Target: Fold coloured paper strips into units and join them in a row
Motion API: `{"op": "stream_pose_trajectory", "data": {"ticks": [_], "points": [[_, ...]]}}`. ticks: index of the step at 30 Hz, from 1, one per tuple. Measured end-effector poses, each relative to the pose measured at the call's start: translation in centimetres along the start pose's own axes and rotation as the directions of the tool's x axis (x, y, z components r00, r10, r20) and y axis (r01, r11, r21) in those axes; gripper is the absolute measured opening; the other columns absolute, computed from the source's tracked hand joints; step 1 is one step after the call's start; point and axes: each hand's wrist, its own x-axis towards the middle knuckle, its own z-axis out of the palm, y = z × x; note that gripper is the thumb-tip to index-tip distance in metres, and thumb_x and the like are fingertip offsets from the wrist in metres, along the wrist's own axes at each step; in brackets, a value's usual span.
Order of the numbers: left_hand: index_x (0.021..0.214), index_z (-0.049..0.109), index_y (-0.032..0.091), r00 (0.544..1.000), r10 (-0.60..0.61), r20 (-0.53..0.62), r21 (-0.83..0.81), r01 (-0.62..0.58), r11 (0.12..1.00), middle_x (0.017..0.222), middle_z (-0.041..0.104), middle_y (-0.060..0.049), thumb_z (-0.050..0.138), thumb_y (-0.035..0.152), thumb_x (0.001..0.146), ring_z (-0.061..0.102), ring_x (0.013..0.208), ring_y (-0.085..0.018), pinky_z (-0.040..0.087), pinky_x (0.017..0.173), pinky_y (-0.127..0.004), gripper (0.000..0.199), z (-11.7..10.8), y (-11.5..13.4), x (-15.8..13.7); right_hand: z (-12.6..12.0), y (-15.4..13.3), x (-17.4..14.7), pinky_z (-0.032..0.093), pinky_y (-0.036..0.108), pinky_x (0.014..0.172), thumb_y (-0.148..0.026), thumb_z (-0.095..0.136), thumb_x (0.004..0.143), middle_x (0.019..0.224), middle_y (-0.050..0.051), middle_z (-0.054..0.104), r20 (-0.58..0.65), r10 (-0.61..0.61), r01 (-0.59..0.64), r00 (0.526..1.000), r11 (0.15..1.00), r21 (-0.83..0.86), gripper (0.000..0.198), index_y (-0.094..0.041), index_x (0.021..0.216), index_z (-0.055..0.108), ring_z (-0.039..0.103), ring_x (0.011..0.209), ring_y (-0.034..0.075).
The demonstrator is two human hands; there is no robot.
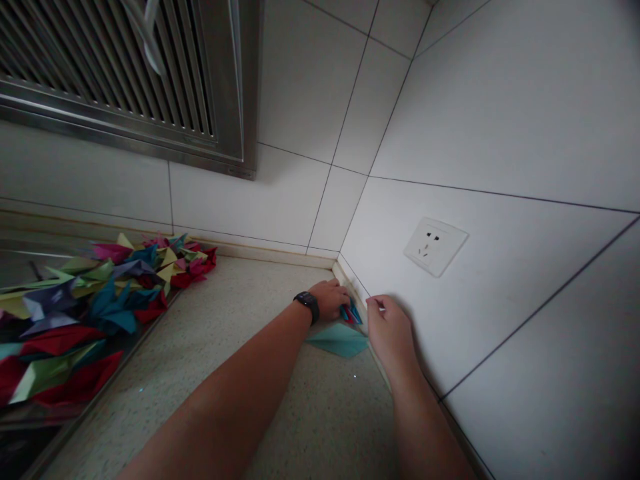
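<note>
My left hand (330, 299), with a black watch (307, 307) on its wrist, reaches into the counter corner. Its fingers curl down over small blue and red pieces (351, 314), too small to tell their kind; the fingertips are partly hidden. Close to the wall is my right hand (393, 330), closed with thumb and forefinger pinched together. Whether anything thin sits in that pinch does not show. Between the two hands, a folded sheet of teal paper (340, 340) lies on the counter, just below the small pieces.
Many-coloured folded paper shapes (110, 303) are heaped at the left, over a dark stove surface. A metal range hood (240, 100) hangs above. The speckled counter (240, 300) meets tiled walls, and a white socket (436, 247) is on the right wall.
</note>
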Motion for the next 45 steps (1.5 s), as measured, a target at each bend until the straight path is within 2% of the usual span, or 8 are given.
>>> {"op": "stream_pose_trajectory", "data": {"ticks": [11,16,20,23,29,37,41,45], "points": [[0.087,0.067,0.026,1.0,-0.013,-0.008,0.018,0.014,1.0,0.09,0.068,-0.003,0.067,0.026,0.07,0.055,0.1,-0.023,0.04,0.083,-0.034,0.018,0.1,-0.6,0.1,0.1,0.1,-0.2,0.04,0.028,0.064,-0.038,0.04,0.087,0.074,0.007,0.067,0.042,-0.017,0.017,0.999,1.0,-0.01,0.031,-0.018,0.085,0.064,0.059,0.066,0.02],[0.092,0.067,0.025,0.999,-0.026,-0.031,0.036,0.027,0.999,0.089,0.068,-0.004,0.065,0.03,0.074,0.058,0.096,-0.023,0.039,0.083,-0.034,0.019,-0.5,-0.5,0.1,0.2,0.2,-0.3,0.041,0.027,0.064,-0.033,0.041,0.087,0.075,0.005,0.067,0.08,-0.044,0.046,0.996,0.999,-0.016,0.026,-0.02,0.086,0.063,0.06,0.068,0.019],[0.112,0.06,0.024,0.994,-0.079,-0.07,0.03,0.081,0.996,0.093,0.068,-0.006,0.065,0.03,0.074,0.059,0.095,-0.023,0.04,0.084,-0.034,0.038,-1.7,0.2,-0.6,0.4,0.5,-0.2,0.042,0.027,0.067,-0.029,0.041,0.087,0.079,0.006,0.067,0.116,-0.08,0.085,0.99,0.996,-0.033,0.024,-0.018,0.091,0.062,0.061,0.07,0.019],[0.103,0.065,0.024,0.995,-0.074,-0.071,0.031,0.077,0.997,0.091,0.069,-0.005,0.063,0.026,0.076,0.058,0.096,-0.022,0.041,0.084,-0.034,0.027,-2.9,1.0,-2.0,0.7,0.6,-0.4,0.043,0.029,0.077,-0.025,0.045,0.084,0.091,0.009,0.067,0.111,-0.167,0.176,0.98,0.981,-0.084,0.023,-0.015,0.097,0.062,0.06,0.083,0.021],[0.096,0.068,0.022,0.981,-0.152,-0.117,-0.056,0.146,0.988,0.09,0.068,-0.004,0.06,0.023,0.079,0.06,0.087,-0.019,0.044,0.079,-0.029,0.019,-5.0,3.5,-6.9,1.0,-0.2,-1.6,0.039,0.032,0.09,-0.022,0.058,0.079,0.102,0.007,0.065,0.267,-0.43,0.443,0.862,0.897,0.014,0.025,-0.018,0.103,0.063,0.055,0.099,0.022],[0.095,0.068,0.019,0.903,-0.37,-0.217,-0.324,0.291,0.9,0.088,0.066,-0.002,0.061,0.015,0.075,0.059,0.08,-0.015,0.044,0.074,-0.024,0.022,-7.1,7.7,-15.4,1.5,-3.0,-4.7,0.042,0.026,0.072,-0.018,0.058,0.08,0.084,0.003,0.063,0.404,-0.566,0.45,0.718,0.821,0.351,0.007,-0.02,0.084,0.063,0.058,0.079,0.016],[0.093,0.068,0.019,0.908,-0.378,-0.178,-0.368,0.295,0.882,0.084,0.064,-0.002,0.062,0.012,0.074,0.057,0.078,-0.015,0.044,0.072,-0.024,0.021,-8.1,8.6,-19.2,2.1,-4.4,-6.8,0.04,0.024,0.066,-0.012,0.06,0.075,0.079,0.0,0.06,0.467,-0.614,0.451,0.636,0.788,0.419,0.012,-0.02,0.083,0.06,0.056,0.073,0.014],[0.097,0.066,0.019,0.928,-0.33,-0.172,-0.318,0.265,0.91,0.092,0.064,-0.004,0.062,0.013,0.075,0.057,0.088,-0.017,0.043,0.081,-0.027,0.023,-7.9,7.9,-20.7,2.9,-5.0,-7.6,0.039,0.025,0.074,-0.004,0.06,0.07,0.085,0.001,0.06,0.455,-0.645,0.513,0.614,0.765,0.39,0.02,-0.019,0.083,0.059,0.054,0.084,0.016]]}}
